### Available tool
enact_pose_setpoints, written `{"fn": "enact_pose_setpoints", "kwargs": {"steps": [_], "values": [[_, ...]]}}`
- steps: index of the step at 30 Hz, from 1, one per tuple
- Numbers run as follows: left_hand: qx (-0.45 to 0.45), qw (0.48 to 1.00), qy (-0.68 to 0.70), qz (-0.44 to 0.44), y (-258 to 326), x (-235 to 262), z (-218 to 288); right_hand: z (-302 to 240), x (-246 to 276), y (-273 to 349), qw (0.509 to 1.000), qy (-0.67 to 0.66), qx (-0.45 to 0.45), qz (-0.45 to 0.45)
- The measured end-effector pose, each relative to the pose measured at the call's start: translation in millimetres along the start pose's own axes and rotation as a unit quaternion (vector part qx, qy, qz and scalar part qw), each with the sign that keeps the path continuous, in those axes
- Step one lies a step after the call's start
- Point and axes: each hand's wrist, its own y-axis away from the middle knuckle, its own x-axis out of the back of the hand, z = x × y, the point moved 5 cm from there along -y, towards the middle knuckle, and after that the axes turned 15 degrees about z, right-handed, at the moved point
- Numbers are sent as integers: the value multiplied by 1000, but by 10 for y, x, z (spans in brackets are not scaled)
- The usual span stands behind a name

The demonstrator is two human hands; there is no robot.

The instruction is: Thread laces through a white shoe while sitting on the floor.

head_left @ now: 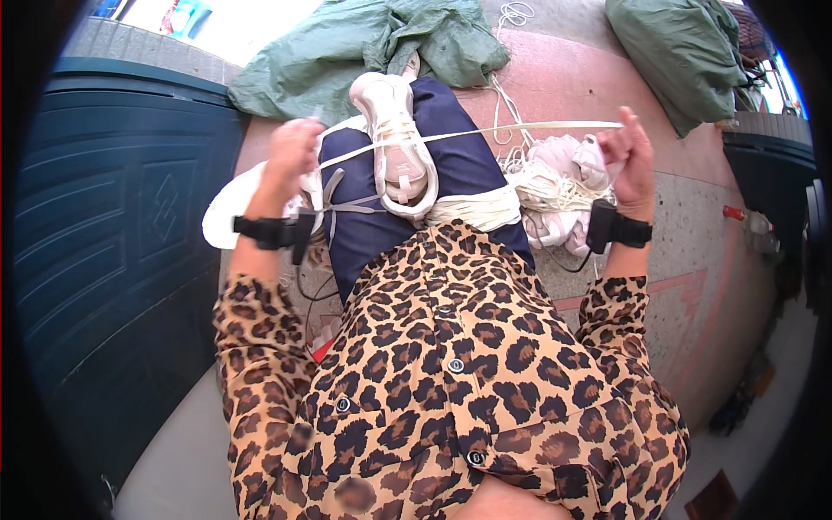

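A white strap [485, 132] is stretched taut, its long axis running left to right and rising slightly rightward, above the white sneaker [397, 147] on the crossed leg. The left hand [293, 152] is closed around one end; the right hand [631, 156] pinches the other. More strap lies piled [548, 186] on the floor beside the knee.

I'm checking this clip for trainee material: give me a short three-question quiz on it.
1. True or false: the white cord is stretched taut between the left hand and the right hand.
2. What does the cord cross over? A) the pale sneaker B) the green sack
3. What lies on the floor by the right hand?

Key: 1 true; 2 A; 3 a heap of white cord.
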Motion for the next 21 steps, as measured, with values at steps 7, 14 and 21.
{"fn": "enact_pose_setpoints", "kwargs": {"steps": [7,14,21], "values": [[-135,951,242,133,87,1891,878,-404,489,-241,972,-231,41,-14],[-160,970,75,166,216,1680,800,-183,452,-340,986,-49,110,114],[-95,989,-112,-19,344,28,-114,1016,-483,-78,773,520,338,-130]]}}
